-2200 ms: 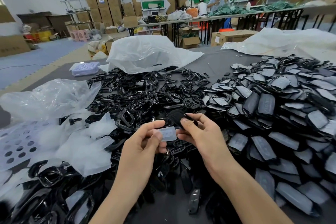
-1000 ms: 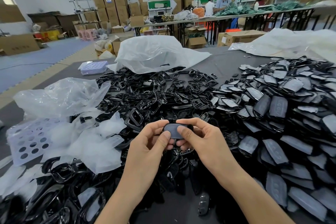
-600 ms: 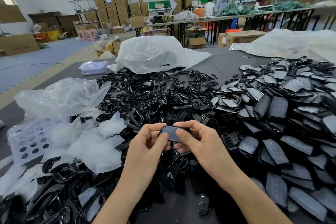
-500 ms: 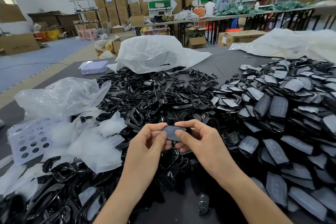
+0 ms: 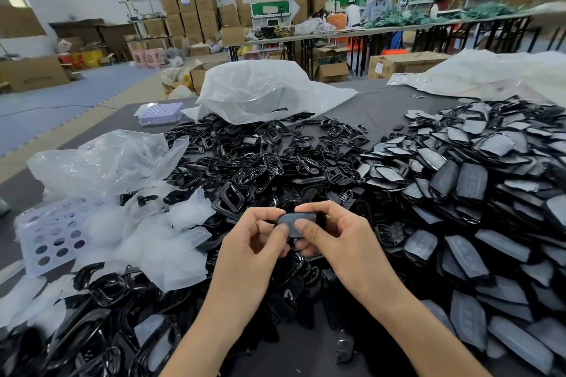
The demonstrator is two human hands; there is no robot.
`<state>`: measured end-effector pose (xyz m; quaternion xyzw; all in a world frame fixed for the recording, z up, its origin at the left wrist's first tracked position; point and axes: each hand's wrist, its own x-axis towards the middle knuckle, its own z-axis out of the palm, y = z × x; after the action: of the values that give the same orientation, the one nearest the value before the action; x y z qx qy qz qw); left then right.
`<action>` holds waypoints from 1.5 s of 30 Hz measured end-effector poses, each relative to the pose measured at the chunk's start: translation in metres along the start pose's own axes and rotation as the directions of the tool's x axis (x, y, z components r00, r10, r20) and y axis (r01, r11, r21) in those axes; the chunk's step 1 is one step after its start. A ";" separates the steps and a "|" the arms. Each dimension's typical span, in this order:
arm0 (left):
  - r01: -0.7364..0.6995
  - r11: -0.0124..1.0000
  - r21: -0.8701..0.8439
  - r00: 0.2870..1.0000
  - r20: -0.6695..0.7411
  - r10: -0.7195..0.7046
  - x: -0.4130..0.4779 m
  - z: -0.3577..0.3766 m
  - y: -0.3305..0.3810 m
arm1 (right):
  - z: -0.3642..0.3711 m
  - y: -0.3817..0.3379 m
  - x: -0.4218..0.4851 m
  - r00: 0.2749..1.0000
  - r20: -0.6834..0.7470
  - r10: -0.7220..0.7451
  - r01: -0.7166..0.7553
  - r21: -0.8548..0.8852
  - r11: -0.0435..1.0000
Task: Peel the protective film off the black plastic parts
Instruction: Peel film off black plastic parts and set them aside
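Far left of the black part (image 5: 296, 224), a pale tray with round holes (image 5: 49, 236) lies on the table (image 5: 376, 107), half under a crumpled clear bag (image 5: 104, 159). Nearer to the part on that side is a loose pile of peeled film scraps (image 5: 159, 242).

The left hand (image 5: 254, 251) comes up from below and pinches the part's left end. Its thumb lies flat on the near face and its forefinger curls over the top edge. Its other fingers are folded in under the part.

The part sits crosswise between the two hands, above the clutter and apart from it. The face turned toward the camera looks dull grey.

The right hand (image 5: 340, 242) grips the part's right end in the same way. Its thumb presses the near face just beside the left thumb, and its forefinger hooks over the top. The two hands are close together, thumbs almost touching, and both forearms angle in from the bottom edge.

Behind the part spreads a heap of glossy black rings (image 5: 245, 168). A big white bag (image 5: 260, 92) lies beyond that heap.

Right of the part is a large mound of flat parts with grey film on them (image 5: 474, 193).
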<state>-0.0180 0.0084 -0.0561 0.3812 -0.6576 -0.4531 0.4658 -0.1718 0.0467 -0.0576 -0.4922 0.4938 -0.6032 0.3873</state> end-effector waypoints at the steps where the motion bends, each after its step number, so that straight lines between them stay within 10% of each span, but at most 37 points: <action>1: -0.012 1.000 0.010 1.000 0.004 0.012 0.000 0.000 0.000 | 0.000 0.000 0.000 1.000 -0.003 0.000 0.000 0.001 1.000; 18: -0.088 0.994 0.064 0.995 -0.030 0.090 -0.005 0.004 0.003 | 0.007 0.000 0.002 0.986 0.024 0.163 -0.162 0.328 0.931; 34: -0.201 0.969 0.147 0.979 0.010 0.201 -0.013 0.008 0.006 | 0.002 -0.005 0.004 0.983 0.057 0.174 -0.183 0.275 0.944; 45: -0.523 0.647 0.555 0.852 0.344 0.394 -0.025 0.015 0.005 | -0.002 -0.007 0.003 0.976 -0.146 0.162 -0.118 0.272 0.955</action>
<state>-0.0263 0.0364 -0.0598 0.2890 -0.8867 -0.1072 0.3445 -0.1746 0.0457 -0.0500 -0.3481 0.4741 -0.6732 0.4481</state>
